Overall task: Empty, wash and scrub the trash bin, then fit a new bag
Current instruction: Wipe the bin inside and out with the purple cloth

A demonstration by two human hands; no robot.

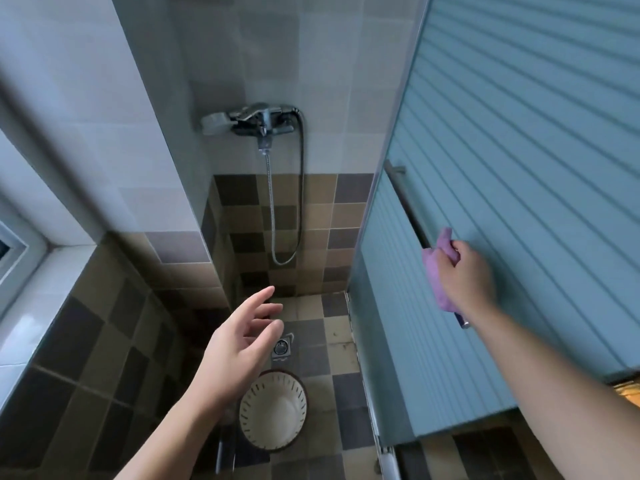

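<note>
No text, label, brand, number or sign can be read anywhere here (the slits around the trash bin [273, 408] are only a pattern, and the shower mixer tap [258, 122] shows no legible mark).

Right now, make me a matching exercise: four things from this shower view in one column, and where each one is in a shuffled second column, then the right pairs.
Things:
1. bin
2. cloth
3. tap
4. drain

Places:
A. mounted on the back wall
B. held in the right hand at the door handle
C. set in the floor beyond the bin
D. standing on the floor below the left hand

Pairs: 1-D, 2-B, 3-A, 4-C
</note>
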